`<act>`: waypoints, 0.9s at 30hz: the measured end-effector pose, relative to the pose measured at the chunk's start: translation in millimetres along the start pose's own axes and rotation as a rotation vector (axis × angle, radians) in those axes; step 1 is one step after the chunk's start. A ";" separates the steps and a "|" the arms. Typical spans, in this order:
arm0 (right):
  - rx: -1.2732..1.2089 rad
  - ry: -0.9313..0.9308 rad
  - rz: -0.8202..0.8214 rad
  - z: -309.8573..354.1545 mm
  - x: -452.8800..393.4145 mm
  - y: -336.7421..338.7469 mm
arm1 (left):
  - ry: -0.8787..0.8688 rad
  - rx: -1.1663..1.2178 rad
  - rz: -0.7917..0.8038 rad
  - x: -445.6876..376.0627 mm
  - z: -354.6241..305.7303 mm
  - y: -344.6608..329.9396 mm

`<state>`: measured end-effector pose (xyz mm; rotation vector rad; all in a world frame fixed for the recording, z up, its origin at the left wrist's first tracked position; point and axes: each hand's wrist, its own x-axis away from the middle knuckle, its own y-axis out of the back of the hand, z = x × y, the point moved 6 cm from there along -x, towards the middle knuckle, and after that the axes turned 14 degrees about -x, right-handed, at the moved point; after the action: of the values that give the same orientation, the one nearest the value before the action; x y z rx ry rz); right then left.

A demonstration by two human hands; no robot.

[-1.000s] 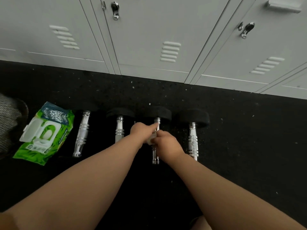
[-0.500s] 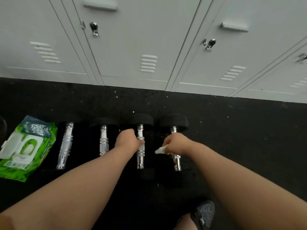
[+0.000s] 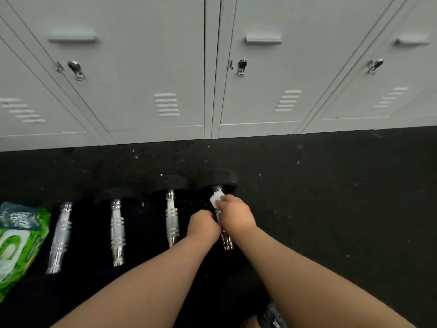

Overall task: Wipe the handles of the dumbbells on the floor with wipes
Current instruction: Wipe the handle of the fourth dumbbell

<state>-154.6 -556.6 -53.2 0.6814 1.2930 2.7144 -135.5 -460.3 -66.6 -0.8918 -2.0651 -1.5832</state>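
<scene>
A gym locker room: grey metal lockers line the wall above black speckled rubber flooring holding dumbbells.

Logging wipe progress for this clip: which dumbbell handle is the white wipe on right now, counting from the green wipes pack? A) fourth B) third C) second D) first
A: the right hand presses the white wipe onto the fourth dumbbell handle, the one farthest from the green wipes pack, while the left hand grips that same handle.
</scene>
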 end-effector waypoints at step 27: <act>-0.597 -0.289 -0.114 -18.6 -1.5 2.5 | -0.023 0.048 -0.018 -16.6 -3.4 -11.3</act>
<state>-160.5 -572.1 -62.1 0.8415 0.4081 2.5725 -131.5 -469.5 -84.3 -0.8812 -2.1235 -1.5330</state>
